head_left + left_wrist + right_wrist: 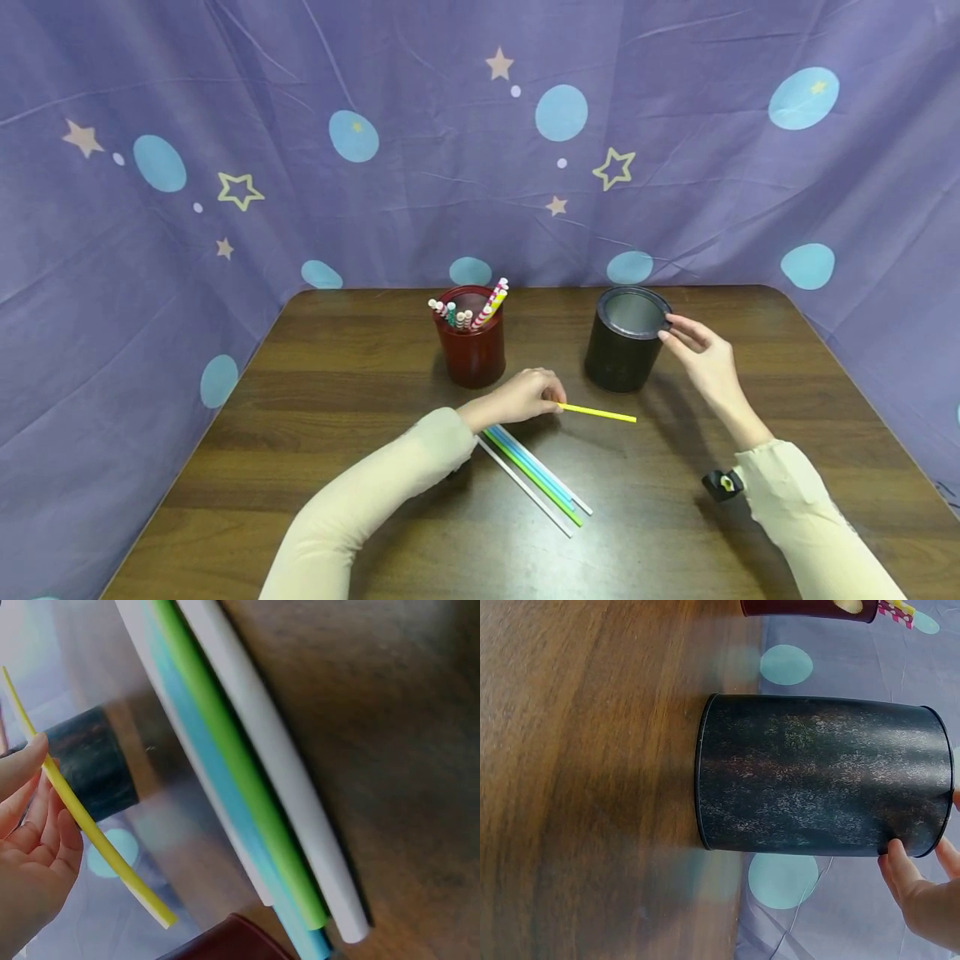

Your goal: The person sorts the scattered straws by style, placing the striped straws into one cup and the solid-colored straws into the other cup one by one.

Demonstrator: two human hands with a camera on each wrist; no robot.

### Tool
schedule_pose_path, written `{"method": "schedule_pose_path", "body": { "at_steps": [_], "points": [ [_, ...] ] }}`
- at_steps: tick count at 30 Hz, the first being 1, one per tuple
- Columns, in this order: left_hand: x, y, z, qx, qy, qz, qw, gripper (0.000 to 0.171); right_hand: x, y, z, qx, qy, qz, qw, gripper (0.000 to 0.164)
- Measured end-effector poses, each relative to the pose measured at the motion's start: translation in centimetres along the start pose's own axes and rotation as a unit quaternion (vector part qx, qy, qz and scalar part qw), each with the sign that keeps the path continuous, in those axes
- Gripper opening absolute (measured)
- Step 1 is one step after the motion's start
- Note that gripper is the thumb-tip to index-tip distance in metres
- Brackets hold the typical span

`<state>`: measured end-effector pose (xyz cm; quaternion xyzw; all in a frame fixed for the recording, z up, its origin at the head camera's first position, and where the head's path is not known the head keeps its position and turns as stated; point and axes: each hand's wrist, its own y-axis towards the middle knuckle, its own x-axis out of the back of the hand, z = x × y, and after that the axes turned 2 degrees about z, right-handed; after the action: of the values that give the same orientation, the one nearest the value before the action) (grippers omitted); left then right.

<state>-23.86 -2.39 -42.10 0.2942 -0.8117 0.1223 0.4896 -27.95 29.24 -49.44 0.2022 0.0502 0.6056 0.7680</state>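
Note:
My left hand (527, 395) pinches a yellow straw (600, 412) between thumb and fingers, near one end in the head view. The straw's other end points right, just in front of the black can (622, 354). With thumb and fingertips, my right hand (705, 360) holds the can's right rim; the can stands upright on the table. In the right wrist view, a digit of that hand (930, 904) presses the can's outer wall close to the rim. Below my left hand lie a green straw (534, 477), blue straws (551, 479) and white straws (525, 489).
A dark red can (474, 358) stands upright at the back middle, holding several patterned straws (487, 312). Behind the wooden table (337, 358) hangs a purple curtain (450, 167) with stars and blue dots. A small black device (723, 485) sits at my right wrist.

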Motion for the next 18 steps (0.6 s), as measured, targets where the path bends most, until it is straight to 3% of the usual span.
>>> {"method": "schedule_pose_path", "body": {
  "at_steps": [7,8,12,18],
  "points": [
    [1.2,-0.2,-0.3,-0.003,-0.035,-0.073,0.9967,0.007,0.1,0.1,-0.2,-0.001,-0.006,0.003,1.000,0.039],
    [1.3,-0.3,-0.3,-0.004,-0.043,-0.085,0.9955,0.008,0.1,-0.3,1.0,-0.002,0.019,0.016,1.000,0.038],
    [1.7,-0.5,-0.4,-0.005,-0.063,-0.119,0.9909,0.008,0.1,-0.4,1.4,-0.003,0.023,0.022,0.999,0.039],
    [2.2,-0.6,-0.5,0.005,-0.079,-0.155,0.9848,0.007,0.2,0.1,-0.3,-0.003,-0.008,0.005,1.000,0.040]
  ]
}}
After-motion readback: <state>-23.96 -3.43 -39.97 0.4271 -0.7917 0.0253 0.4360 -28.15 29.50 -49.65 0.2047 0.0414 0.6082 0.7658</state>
